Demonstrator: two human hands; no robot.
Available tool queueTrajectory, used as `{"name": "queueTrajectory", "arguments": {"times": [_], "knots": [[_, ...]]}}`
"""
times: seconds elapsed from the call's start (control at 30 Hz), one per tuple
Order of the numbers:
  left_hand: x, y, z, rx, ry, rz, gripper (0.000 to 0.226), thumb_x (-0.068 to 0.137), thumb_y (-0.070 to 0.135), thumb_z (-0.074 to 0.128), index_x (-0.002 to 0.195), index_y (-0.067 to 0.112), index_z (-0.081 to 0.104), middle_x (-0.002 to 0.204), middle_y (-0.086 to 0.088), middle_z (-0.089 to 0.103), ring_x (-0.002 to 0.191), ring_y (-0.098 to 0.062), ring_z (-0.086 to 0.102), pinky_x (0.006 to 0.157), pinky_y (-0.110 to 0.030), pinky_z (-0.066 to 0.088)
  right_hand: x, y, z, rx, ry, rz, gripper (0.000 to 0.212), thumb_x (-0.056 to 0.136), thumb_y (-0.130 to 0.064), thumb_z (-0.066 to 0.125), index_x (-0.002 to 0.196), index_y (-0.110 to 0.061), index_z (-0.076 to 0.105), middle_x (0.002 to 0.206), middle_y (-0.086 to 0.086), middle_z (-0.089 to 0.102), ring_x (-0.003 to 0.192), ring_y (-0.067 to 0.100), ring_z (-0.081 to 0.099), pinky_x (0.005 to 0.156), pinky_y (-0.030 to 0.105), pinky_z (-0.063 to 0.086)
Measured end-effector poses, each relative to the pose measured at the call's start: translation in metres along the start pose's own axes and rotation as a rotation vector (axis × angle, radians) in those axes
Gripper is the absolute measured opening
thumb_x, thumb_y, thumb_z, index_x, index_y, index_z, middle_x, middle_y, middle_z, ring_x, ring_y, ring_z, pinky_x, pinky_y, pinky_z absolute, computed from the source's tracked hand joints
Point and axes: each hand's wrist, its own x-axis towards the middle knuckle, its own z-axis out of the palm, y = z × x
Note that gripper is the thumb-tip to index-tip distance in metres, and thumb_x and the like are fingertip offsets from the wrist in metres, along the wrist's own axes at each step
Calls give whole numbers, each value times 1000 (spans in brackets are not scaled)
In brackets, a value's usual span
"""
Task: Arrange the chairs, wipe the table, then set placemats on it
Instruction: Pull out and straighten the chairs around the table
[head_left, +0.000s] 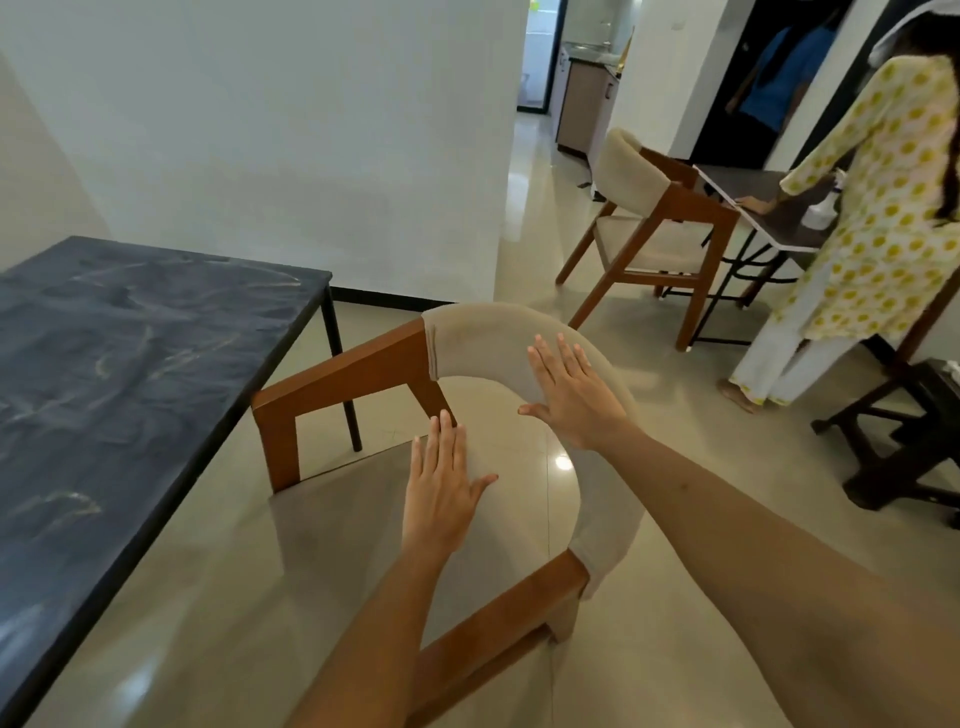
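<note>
A wooden chair (343, 374) with a curved beige padded back stands just right of the dark marble-patterned table (119, 364), its seat facing the table. My right hand (571, 395) lies flat on top of the padded back, fingers straight. My left hand (441, 478) hovers with straight fingers over the inner side of the chair, above the beige seat; whether it touches anything I cannot tell. No cloth or placemat shows on the table.
A second matching chair (649, 218) stands at the back right beside a smaller dark table (769, 208). A person in a yellow-dotted dress (872, 208) leans over that table. A dark wooden stool (914, 441) sits at the right. A white wall runs behind the table.
</note>
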Motion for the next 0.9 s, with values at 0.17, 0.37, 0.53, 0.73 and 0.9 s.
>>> {"name": "queueTrajectory", "arguments": {"times": [0.17,0.37,0.53,0.73,0.9], "knots": [[60,25,21,-91,-11,-8,86,88,67,-6,152,11,5,160,-13,2,148,-27,5,119,-41,10,50,40,21,-2,-84,-53,80,98,-57,26,153,-9,-7,161,13,-8,147,38,0,120,45,5],[102,49,46,-112,-114,-150,88,90,68,-7,151,9,16,158,-15,14,146,-30,16,118,-43,17,113,89,46,1,-128,-157,84,96,-53,38,153,-9,-6,162,9,0,148,30,5,119,47,11],[98,49,54,-112,-143,-319,80,95,65,10,147,9,33,152,-16,33,139,-31,34,111,-45,30,145,93,50,-15,-184,-203,86,95,-49,46,153,-10,-4,162,8,2,144,37,15,115,49,22],[99,48,70,-126,-145,-445,87,86,70,-4,153,15,2,160,-11,1,148,-27,4,119,-41,8,186,75,62,-3,-243,-261,86,94,-49,50,153,-12,-1,161,4,5,137,40,26,102,50,36],[92,39,74,-67,-123,-641,93,78,71,-15,152,16,-4,160,-11,-6,148,-27,5,120,-40,14,227,67,68,-94,-205,-363,86,94,-48,51,153,-11,1,160,8,11,130,37,35,99,45,39]]}}
